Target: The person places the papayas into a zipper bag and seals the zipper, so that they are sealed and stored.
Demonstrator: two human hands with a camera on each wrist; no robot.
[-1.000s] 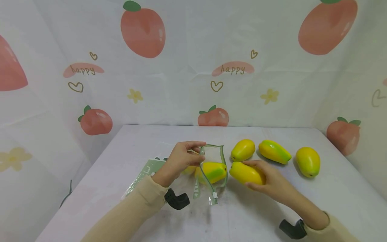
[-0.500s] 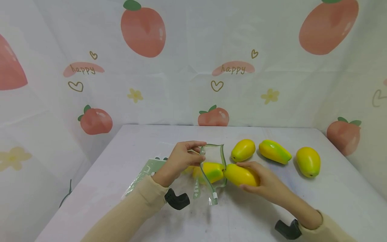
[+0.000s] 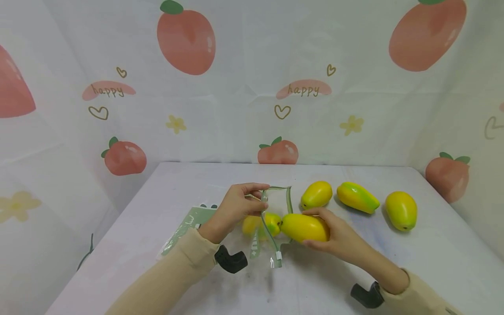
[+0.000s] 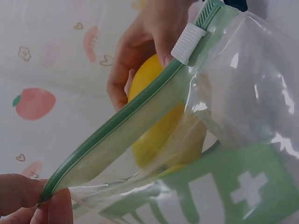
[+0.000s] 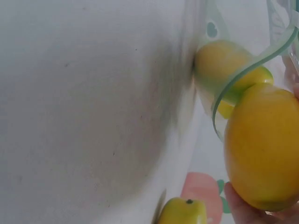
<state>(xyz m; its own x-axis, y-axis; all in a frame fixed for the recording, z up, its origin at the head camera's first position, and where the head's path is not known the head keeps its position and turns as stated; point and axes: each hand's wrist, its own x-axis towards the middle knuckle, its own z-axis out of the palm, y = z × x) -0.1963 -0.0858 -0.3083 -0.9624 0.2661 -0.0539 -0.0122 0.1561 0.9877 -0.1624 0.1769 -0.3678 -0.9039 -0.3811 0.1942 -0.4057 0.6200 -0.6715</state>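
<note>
My left hand (image 3: 234,210) pinches the green zip rim of a clear zip bag (image 4: 224,186), whose mouth gapes toward the right. A white slider (image 4: 188,44) sits at one end of the zip. Inside the bag lies a yellow-green mango (image 5: 224,65), with more yellow fruit showing dimly behind it in the head view. My right hand (image 3: 340,234) grips another yellow mango (image 3: 305,228) from its right side, thumb and fingers around it. That mango's tip is at the bag's mouth, touching the mango inside. The left fingertips partly hide behind the rim.
Three more mangoes stand on the table at the back right: one nearest the bag (image 3: 316,195), a tilted one (image 3: 357,197) and one farthest right (image 3: 400,211). A flat green printed packet (image 3: 189,227) lies left of the left hand.
My right hand has moved left with its mango, bringing it up to the bag's mouth. The mango inside has slid farther left into the bag. My left hand keeps its place on the rim.
</note>
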